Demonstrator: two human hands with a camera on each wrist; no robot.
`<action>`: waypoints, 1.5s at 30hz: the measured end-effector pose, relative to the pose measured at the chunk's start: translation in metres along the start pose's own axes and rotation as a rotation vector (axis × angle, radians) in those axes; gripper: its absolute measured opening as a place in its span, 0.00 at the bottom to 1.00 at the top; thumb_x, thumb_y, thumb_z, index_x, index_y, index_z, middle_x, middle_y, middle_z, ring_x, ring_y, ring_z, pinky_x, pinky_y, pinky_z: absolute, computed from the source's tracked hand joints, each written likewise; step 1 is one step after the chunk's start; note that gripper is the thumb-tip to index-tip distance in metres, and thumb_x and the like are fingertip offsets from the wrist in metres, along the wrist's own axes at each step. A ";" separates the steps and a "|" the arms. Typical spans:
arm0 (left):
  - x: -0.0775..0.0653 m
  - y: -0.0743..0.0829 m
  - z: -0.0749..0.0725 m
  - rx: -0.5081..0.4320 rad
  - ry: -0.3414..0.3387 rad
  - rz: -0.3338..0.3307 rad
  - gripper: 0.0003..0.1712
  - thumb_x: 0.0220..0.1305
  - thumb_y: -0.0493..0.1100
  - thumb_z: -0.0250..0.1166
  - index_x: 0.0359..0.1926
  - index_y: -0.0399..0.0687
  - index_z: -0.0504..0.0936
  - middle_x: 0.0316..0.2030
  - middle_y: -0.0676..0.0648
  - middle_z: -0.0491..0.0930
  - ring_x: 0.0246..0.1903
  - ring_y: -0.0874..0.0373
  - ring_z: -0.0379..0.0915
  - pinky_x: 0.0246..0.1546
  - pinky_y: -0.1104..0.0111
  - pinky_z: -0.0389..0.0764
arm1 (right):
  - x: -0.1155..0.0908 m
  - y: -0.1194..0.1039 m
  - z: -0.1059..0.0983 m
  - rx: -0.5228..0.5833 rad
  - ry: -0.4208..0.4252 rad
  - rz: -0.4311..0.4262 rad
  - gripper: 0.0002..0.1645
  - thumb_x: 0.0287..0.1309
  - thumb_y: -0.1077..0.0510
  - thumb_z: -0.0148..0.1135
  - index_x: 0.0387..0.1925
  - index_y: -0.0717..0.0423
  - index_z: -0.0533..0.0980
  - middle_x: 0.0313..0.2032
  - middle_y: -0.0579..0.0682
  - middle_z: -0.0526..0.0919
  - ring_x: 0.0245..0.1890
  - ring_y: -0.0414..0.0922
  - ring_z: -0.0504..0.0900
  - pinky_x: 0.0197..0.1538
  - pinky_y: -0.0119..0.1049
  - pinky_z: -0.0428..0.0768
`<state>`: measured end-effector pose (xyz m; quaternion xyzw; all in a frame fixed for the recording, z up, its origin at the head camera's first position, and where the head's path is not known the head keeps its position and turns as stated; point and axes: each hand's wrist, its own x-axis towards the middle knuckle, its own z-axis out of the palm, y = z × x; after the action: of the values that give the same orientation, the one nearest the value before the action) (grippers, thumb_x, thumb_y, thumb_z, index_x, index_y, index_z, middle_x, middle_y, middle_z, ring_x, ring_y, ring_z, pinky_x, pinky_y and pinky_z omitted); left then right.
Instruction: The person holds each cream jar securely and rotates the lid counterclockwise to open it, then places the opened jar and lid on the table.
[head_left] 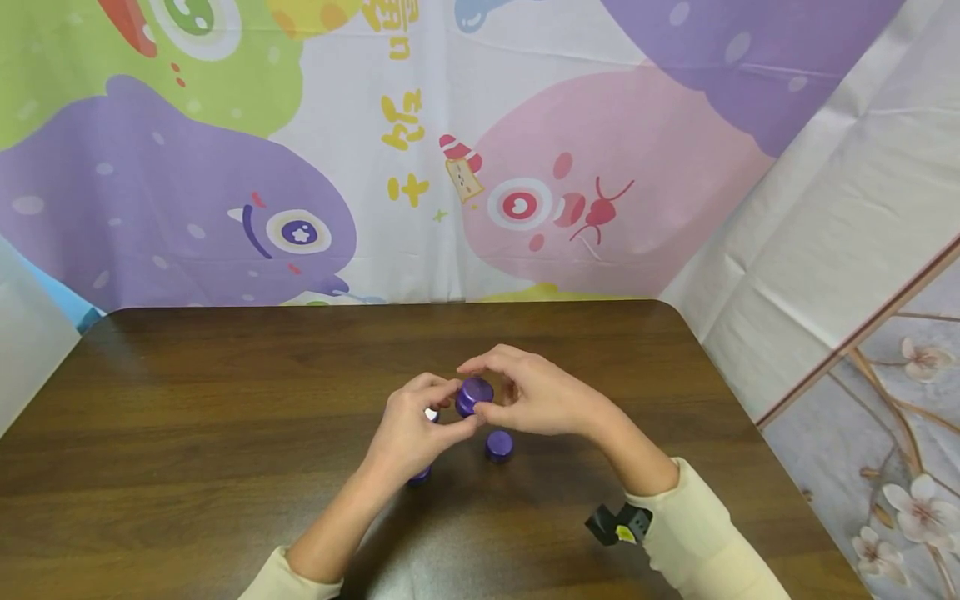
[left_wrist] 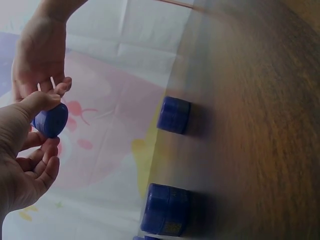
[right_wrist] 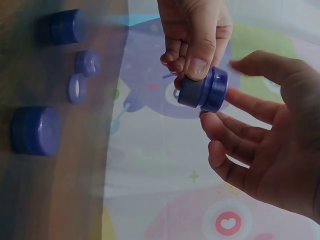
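A small purple round container [right_wrist: 190, 92] with a wider lid [right_wrist: 217, 90] is held above the table. My left hand [head_left: 412, 421] pinches it; the left thumb [right_wrist: 197, 67] presses its side in the right wrist view. Around the lid end is my right hand [head_left: 547, 396], its fingers spread and loosely curved. Fingertips of the right hand touch the lid's edge, while a gap shows between its thumb [right_wrist: 260, 62] and the lid. A purple round piece [head_left: 499, 446] stands on the table below the hands.
In the right wrist view, two purple jars [right_wrist: 36, 131], a small purple cap [right_wrist: 87, 63] and a ring-shaped piece [right_wrist: 76, 88] are on the brown wooden table [head_left: 187, 467]. A cartoon-print cloth [head_left: 405, 250] hangs behind. A black device [head_left: 618, 525] is by the right sleeve.
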<state>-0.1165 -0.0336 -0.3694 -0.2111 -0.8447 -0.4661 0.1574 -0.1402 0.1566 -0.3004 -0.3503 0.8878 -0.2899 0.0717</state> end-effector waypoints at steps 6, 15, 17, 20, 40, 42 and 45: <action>0.000 0.000 -0.001 -0.023 -0.010 -0.019 0.20 0.44 0.45 0.76 0.40 0.43 0.86 0.35 0.50 0.81 0.34 0.57 0.78 0.35 0.71 0.81 | 0.001 -0.001 0.001 -0.028 0.061 0.032 0.21 0.53 0.50 0.67 0.47 0.52 0.77 0.36 0.43 0.79 0.25 0.36 0.71 0.28 0.27 0.73; 0.000 0.001 -0.001 -0.014 0.001 0.005 0.20 0.43 0.42 0.76 0.40 0.42 0.86 0.33 0.48 0.81 0.32 0.58 0.77 0.32 0.69 0.81 | 0.000 -0.002 0.000 -0.024 0.012 0.018 0.23 0.53 0.53 0.66 0.52 0.51 0.75 0.38 0.44 0.77 0.28 0.40 0.73 0.30 0.27 0.74; 0.000 0.001 -0.001 -0.014 0.000 -0.002 0.19 0.43 0.43 0.76 0.40 0.43 0.86 0.34 0.48 0.81 0.33 0.58 0.77 0.33 0.67 0.82 | 0.001 -0.003 0.000 -0.022 0.035 0.036 0.23 0.53 0.50 0.66 0.51 0.52 0.75 0.38 0.44 0.78 0.28 0.40 0.73 0.30 0.28 0.74; 0.001 0.001 -0.001 -0.014 -0.005 -0.008 0.20 0.44 0.44 0.76 0.40 0.43 0.86 0.34 0.49 0.81 0.33 0.58 0.78 0.34 0.69 0.81 | 0.002 -0.003 0.000 -0.040 0.050 0.044 0.20 0.52 0.51 0.67 0.47 0.53 0.77 0.34 0.43 0.79 0.28 0.39 0.73 0.30 0.27 0.74; 0.001 0.002 -0.002 -0.001 -0.007 -0.009 0.19 0.43 0.42 0.76 0.40 0.43 0.86 0.33 0.49 0.81 0.32 0.60 0.75 0.31 0.73 0.78 | 0.001 -0.003 -0.001 -0.067 0.006 -0.001 0.21 0.51 0.56 0.66 0.49 0.53 0.77 0.36 0.44 0.78 0.27 0.38 0.72 0.30 0.27 0.74; 0.001 0.002 -0.002 0.007 -0.001 0.006 0.19 0.43 0.42 0.76 0.40 0.42 0.86 0.32 0.48 0.81 0.31 0.61 0.74 0.31 0.73 0.77 | 0.001 -0.003 -0.002 -0.063 -0.015 -0.022 0.22 0.51 0.58 0.65 0.51 0.52 0.76 0.39 0.45 0.76 0.27 0.38 0.72 0.30 0.27 0.74; 0.001 0.002 -0.002 0.004 0.000 0.007 0.19 0.43 0.41 0.76 0.40 0.41 0.86 0.33 0.48 0.81 0.31 0.61 0.74 0.31 0.73 0.77 | 0.001 -0.003 -0.002 -0.047 -0.018 -0.018 0.24 0.52 0.55 0.65 0.53 0.51 0.74 0.40 0.45 0.76 0.28 0.41 0.73 0.30 0.27 0.74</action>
<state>-0.1160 -0.0342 -0.3665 -0.2137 -0.8449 -0.4637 0.1594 -0.1395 0.1551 -0.2972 -0.3623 0.8906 -0.2663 0.0686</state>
